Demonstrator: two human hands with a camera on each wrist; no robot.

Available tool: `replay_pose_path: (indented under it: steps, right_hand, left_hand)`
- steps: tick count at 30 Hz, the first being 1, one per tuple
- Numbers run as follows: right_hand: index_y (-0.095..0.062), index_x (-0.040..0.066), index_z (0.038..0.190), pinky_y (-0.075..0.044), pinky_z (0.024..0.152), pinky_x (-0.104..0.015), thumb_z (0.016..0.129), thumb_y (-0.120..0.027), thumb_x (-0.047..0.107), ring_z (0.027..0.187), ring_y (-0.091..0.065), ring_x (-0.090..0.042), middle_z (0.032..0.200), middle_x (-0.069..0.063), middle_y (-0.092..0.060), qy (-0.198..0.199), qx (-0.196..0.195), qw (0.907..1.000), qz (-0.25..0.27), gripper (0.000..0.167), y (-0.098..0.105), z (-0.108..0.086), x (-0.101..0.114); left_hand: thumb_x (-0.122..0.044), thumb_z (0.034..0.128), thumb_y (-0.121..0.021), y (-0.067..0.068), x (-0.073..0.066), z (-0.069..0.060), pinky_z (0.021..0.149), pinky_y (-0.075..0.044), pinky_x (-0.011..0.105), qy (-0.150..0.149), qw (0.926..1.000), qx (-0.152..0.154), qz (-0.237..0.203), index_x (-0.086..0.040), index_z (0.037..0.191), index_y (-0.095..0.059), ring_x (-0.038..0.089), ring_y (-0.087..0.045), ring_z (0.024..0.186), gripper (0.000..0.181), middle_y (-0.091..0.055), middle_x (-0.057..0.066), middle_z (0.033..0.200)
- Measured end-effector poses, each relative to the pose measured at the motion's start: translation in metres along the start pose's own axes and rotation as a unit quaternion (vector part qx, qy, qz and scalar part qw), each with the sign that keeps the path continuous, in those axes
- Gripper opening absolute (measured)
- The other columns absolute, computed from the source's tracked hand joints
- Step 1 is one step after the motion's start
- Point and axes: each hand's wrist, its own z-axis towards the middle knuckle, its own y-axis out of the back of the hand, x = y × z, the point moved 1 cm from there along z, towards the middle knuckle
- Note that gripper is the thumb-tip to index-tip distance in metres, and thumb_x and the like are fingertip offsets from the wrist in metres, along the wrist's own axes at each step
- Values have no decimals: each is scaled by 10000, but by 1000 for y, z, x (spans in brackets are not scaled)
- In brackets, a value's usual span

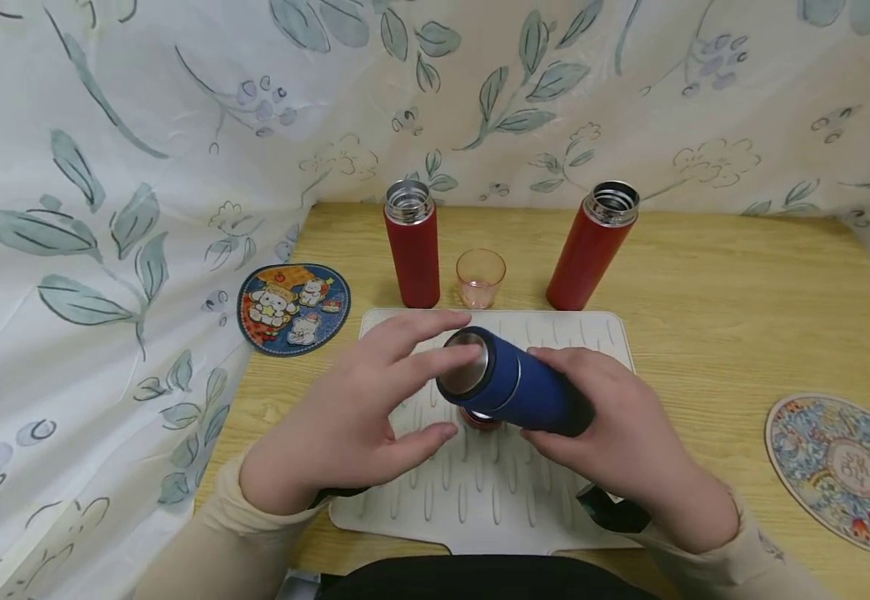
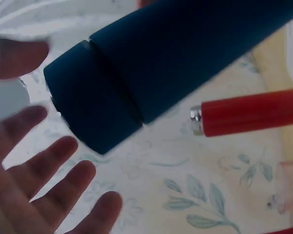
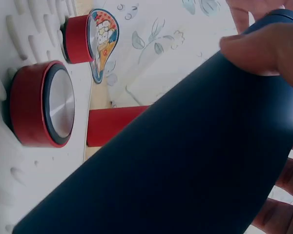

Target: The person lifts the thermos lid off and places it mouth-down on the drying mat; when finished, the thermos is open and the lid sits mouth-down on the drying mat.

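My right hand [image 1: 615,417] grips the body of a blue thermos bottle [image 1: 528,387], tilted above the white ridged mat. Its capped end, with a round steel top, points toward my left hand [image 1: 360,408]. The fingers of that hand are spread around the blue cap [image 2: 93,97]; in the left wrist view a gap shows between them and it. Below the bottle, two red caps with steel tops stand on the mat: a near cap [image 3: 41,105] and a farther cap [image 3: 80,39]. From the head view, the bottle and hands hide most of them.
Behind the white mat [image 1: 472,500] stand a red uncapped bottle [image 1: 414,250], a small pinkish clear cup [image 1: 480,279] and another red uncapped bottle [image 1: 592,250]. A cartoon coaster [image 1: 292,310] lies left, a round patterned coaster [image 1: 847,471] right. Leaf-patterned cloth [image 1: 180,208] borders the table.
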Motion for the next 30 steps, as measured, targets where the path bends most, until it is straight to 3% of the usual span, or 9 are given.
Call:
replay_pose_path:
  steps: [4,12,16,20,22,24,26,28,30]
  right_hand:
    - [-704,128,1425,-655,911,-576,614,-1097,237,1125,-751,-293,1276,-78,-786,394,7,9989,-260,908,-5,-1,3]
    - [-728,119,1387,-648,911,-541,608,-1099,241,1098,-755,-273,1230,-73,-796,784,-100,9961,-398,871,-10,-2,5]
    - [-742,110,1362,-646,894,-516,595,-1099,231,1077,-752,-255,1205,-62,-798,1027,-259,9932,-479,855,-12,-2,6]
    - [-754,101,1349,-645,882,-506,593,-1096,229,1061,-750,-249,1183,-57,-800,1198,-334,9905,-591,840,-14,-1,5]
    - [-755,96,1349,-645,887,-510,592,-1096,228,1061,-751,-253,1180,-62,-801,1183,-311,9904,-640,840,-15,-1,4]
    - [-754,95,1350,-644,899,-518,591,-1096,225,1065,-753,-264,1182,-71,-801,1128,-299,9908,-685,842,-15,-1,2]
    - [-753,92,1349,-643,908,-528,589,-1095,223,1067,-753,-279,1180,-84,-800,1060,-309,9912,-732,844,-15,-2,-1]
    - [-751,90,1347,-640,907,-534,587,-1094,224,1062,-751,-292,1174,-94,-798,1020,-341,9911,-788,845,-14,-3,-3]
    - [-751,88,1346,-638,901,-537,588,-1092,228,1057,-750,-302,1167,-101,-796,1005,-366,9908,-829,843,-14,-3,-4]
  left_hand:
    - [-111,868,-902,-4,-4,-1,1236,-486,520,-101,9985,498,-187,-178,1505,-668,318,-426,1597,682,-484,118,1698]
    - [-64,851,-926,-8,-2,-6,1118,-579,425,262,9972,445,-532,-164,1390,-754,253,-583,1433,575,-643,83,1537]
    - [-269,808,-1005,-7,-1,-7,941,-628,348,873,9946,293,-480,-144,1367,-756,155,-665,1195,624,-725,29,1361]
    - [-483,835,-957,-10,-1,-5,702,-550,251,1465,9887,220,229,-121,1307,-759,74,-609,849,627,-753,-30,1074]
    - [-554,839,-925,-12,0,-5,671,-521,244,1557,9857,251,600,-119,1317,-755,70,-581,784,669,-763,-25,1066]
    - [-570,832,-931,-14,2,-6,798,-591,288,1418,9868,397,675,-138,1402,-726,101,-669,943,743,-766,-8,1223]
    - [-473,844,-959,-15,4,-8,992,-618,369,970,9924,569,501,-161,1483,-684,175,-693,1216,763,-702,37,1453]
    - [-307,865,-971,-16,5,-10,1159,-562,451,531,9954,767,194,-190,1539,-651,255,-569,1500,755,-567,68,1653]
    - [-128,918,-910,-17,5,-11,1219,-505,490,218,9956,910,41,-204,1546,-654,293,-452,1613,682,-512,83,1706]
